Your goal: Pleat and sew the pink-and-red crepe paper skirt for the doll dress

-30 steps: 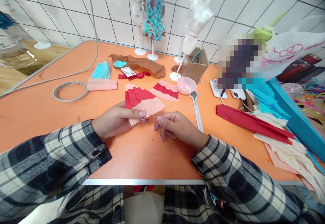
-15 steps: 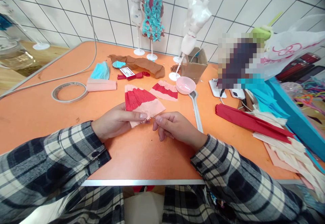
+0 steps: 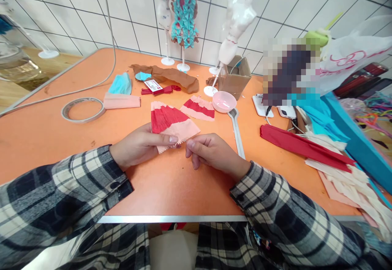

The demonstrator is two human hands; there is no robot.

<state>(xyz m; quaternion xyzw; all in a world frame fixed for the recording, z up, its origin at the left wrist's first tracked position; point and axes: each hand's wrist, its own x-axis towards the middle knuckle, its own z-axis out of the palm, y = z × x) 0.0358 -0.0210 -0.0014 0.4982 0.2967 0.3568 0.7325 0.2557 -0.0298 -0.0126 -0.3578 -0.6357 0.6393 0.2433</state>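
Crinkled matt paper piece point(image 3: 165, 117), glossy plastic bowl point(image 3: 224, 101), smooth tabletop point(image 3: 174, 196)

Two hands point(image 3: 137, 143) point(image 3: 211, 151) and two pink-and-red pieces point(image 3: 171, 119) point(image 3: 199, 108) can be counted. One tape roll point(image 3: 85, 119), one pink bowl point(image 3: 225, 102), one cardboard box point(image 3: 233, 83) and one long-handled grey tool point(image 3: 239, 137) are seen, along with two white devices point(image 3: 259, 106) point(image 3: 287, 112) and one bow-covered mannequin point(image 3: 184, 16).

Bright, fairly even light reaches me, glaring white on the tiles point(image 3: 134, 0) at upper left and leaving a pale sheen on the table point(image 3: 190, 194) close to me. Soft shadows lie under my left hand point(image 3: 137, 144) and right hand point(image 3: 212, 151). Wide-angle distortion stretches my sleeves point(image 3: 70, 188) outward; a pixelated patch point(image 3: 288, 74) hides detail at right.
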